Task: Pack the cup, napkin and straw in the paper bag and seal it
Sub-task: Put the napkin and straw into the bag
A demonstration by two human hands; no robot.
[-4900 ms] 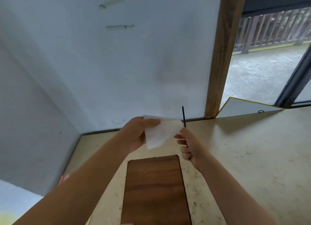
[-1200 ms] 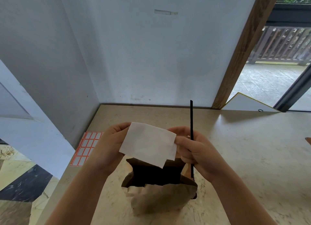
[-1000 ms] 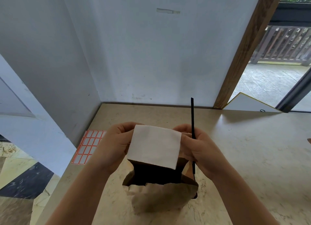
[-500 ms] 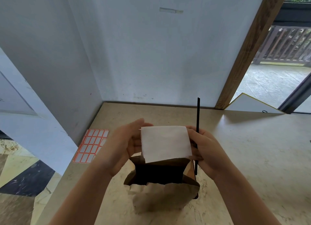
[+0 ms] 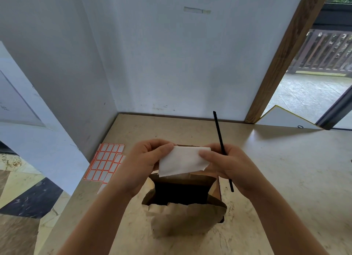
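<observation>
Napkin [image 5: 182,162]: you hold it folded into a flat white rectangle, just above the open mouth of the paper bag [image 5: 185,214]. Your left hand [image 5: 142,163] pinches its left edge between thumb and fingers; your right hand [image 5: 231,168] pinches the right edge with the thumb on top. That same right hand also grips the straw [image 5: 222,148], thin and black, standing nearly upright and tilted slightly left. The brown bag stands crumpled on the marbled counter [image 5: 285,178], its inside dark. Orange-bordered label sheets [image 5: 105,162] lie at the counter's left edge.
</observation>
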